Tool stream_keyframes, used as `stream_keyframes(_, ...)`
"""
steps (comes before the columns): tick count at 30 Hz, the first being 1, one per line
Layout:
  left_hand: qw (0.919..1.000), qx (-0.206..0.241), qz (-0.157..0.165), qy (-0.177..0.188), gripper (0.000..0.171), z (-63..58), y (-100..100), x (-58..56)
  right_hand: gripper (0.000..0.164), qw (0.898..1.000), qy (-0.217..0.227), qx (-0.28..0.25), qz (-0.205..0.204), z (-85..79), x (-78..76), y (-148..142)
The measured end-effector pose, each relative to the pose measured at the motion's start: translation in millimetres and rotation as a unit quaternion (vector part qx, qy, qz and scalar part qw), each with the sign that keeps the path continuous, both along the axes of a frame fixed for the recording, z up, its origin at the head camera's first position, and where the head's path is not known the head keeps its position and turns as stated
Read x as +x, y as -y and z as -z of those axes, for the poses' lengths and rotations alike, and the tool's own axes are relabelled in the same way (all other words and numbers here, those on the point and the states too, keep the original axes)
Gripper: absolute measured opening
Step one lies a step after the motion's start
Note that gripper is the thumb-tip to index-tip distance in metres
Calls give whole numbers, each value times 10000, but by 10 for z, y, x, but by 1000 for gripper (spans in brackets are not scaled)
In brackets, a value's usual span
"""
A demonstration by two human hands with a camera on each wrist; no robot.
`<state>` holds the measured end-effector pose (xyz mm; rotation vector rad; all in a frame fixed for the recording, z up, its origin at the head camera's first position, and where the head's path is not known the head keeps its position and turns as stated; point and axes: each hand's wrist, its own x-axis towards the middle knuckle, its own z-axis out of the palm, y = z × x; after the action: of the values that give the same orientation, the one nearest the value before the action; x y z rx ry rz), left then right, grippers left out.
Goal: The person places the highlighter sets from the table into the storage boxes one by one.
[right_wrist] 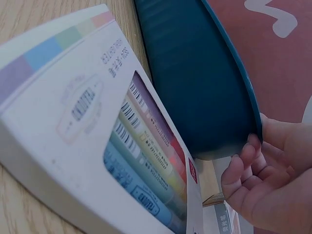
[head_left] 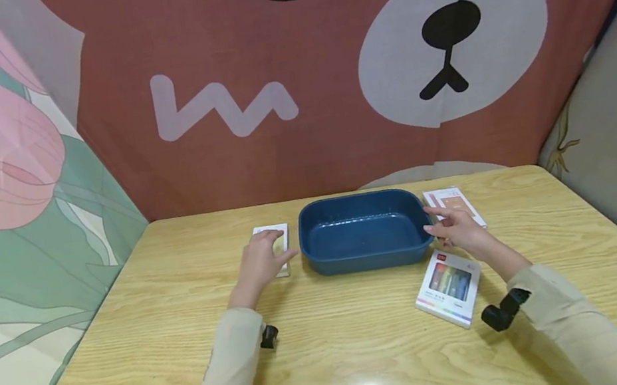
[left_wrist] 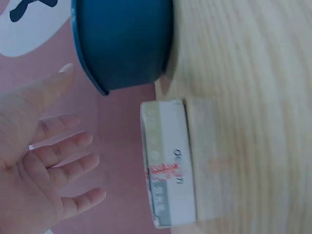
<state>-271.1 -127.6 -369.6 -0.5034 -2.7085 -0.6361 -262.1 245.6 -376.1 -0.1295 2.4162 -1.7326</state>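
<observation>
A dark blue rectangular plastic bin [head_left: 368, 262] stands near the back of the table. My right hand [head_left: 460, 232] is at its right end, and in the right wrist view the fingers and thumb pinch the rim. Fingers spread, my left hand [head_left: 261, 260] hovers over a small white box [left_wrist: 170, 165] left of the bin, apart from both. In the head view that hand hides part of the box. A white highlighter box [head_left: 447, 288], its window showing several coloured pens, lies just in front of the right hand.
Another white box with a pinkish panel [head_left: 458, 201] lies behind the right hand, beside the bin. The wooden table [head_left: 331, 337] ends at a reddish-brown cloth backdrop [head_left: 220, 173]. Printed fabric walls border both sides.
</observation>
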Motion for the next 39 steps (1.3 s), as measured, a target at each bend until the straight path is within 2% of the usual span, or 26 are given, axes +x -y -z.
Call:
stream_keyframes(10, 9980, 99, -89, 617, 50, 78, 81, -66, 56, 9999, 53, 110, -7, -6, -10, -5)
stream_keyframes(18, 9915, -372, -582, 1100, 59, 136, 77, -138, 58, 9997, 225, -91, 49, -16, -17, -18)
stream_keyframes(23, 9850, -458, -995, 1330, 66, 168, 78, -148, 57, 9998, 199, -52, -15, -21, -10, -4)
stream_keyframes(27, 9765, -198, -1440, 1588, 78, 158, 71, -132, 56, 9998, 196, -90, -23, -6, -3, -2)
stream_keyframes(31, 9644, 168, -1808, 1923, 76, 147, 75, -114, 61, 9995, 55, -251, -159, 15, 11, -18)
stream_keyframes(35, 9573, 311, -1961, 2101, 66, 151, 88, -103, 64, 9988, -70, -394, -280, 21, 22, -31)
stream_keyframes(39, 9549, 317, -2022, 2154, 66, 150, 96, -105, 58, 10000, 57, -77, -19, 29, -3, -10)
